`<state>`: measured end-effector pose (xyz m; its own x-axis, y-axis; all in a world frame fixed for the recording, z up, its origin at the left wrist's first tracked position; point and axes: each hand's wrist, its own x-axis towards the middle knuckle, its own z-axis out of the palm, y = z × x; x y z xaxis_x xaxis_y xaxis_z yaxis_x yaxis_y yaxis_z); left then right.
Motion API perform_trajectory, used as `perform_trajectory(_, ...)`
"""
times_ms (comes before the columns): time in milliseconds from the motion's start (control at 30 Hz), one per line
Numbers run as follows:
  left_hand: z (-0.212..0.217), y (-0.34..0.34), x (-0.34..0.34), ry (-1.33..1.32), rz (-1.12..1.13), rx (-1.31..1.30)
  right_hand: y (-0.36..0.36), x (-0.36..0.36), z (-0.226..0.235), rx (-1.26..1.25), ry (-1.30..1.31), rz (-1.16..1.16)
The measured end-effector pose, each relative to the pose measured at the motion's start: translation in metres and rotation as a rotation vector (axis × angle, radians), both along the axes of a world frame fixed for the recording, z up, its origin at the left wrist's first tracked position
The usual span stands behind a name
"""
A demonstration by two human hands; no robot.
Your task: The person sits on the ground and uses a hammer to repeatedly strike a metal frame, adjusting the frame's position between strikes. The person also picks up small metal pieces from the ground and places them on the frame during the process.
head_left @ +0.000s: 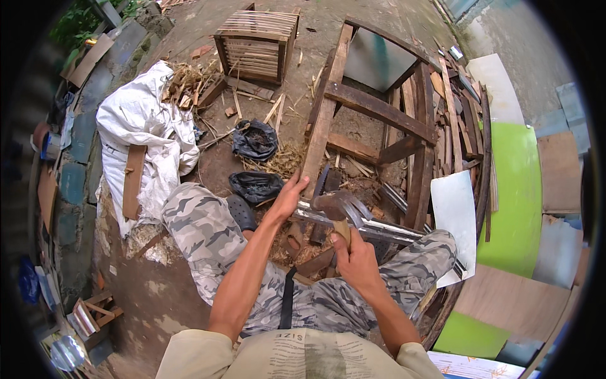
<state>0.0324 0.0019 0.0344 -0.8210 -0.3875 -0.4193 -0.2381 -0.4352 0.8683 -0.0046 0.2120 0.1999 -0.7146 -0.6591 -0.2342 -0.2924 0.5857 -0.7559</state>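
Hammer [336, 211] is gripped by its wooden handle in the right hand [356, 260], closed around it, head raised just above a long metal strip [366, 226] lying across the ground between the knees. Left hand [287, 197] is wrapped around the lower end of a pale plank of the wooden frame [379, 110], close to the strip's left end. Whether the hammer head touches the strip cannot be told.

Progress, judged from the layout: work looks mid-way. Frame is assembled in part, with crossbars and a diagonal brace in place, but loose slats [457, 120] are stacked at its right side and offcuts and shavings are scattered on the ground near the frame's near corner. A slatted crate [257, 44] is seen standing at the far edge of the ground, apparently complete. Two black bags [254, 140] lie to the left of the frame, a white sack [142, 126] further left. No nail is made out under the hammer.
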Motion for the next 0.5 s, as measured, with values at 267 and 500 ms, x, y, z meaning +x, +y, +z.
perform_trajectory(267, -0.010, -0.009, -0.006, -0.003, 0.001, 0.043, -0.002, -0.008, 0.007, -0.245, -0.174, -0.225)
perform_trajectory(500, -0.012, -0.010, -0.006, -0.020, -0.005, 0.040, 0.003, -0.002, -0.010, -0.238, -0.405, -0.280)
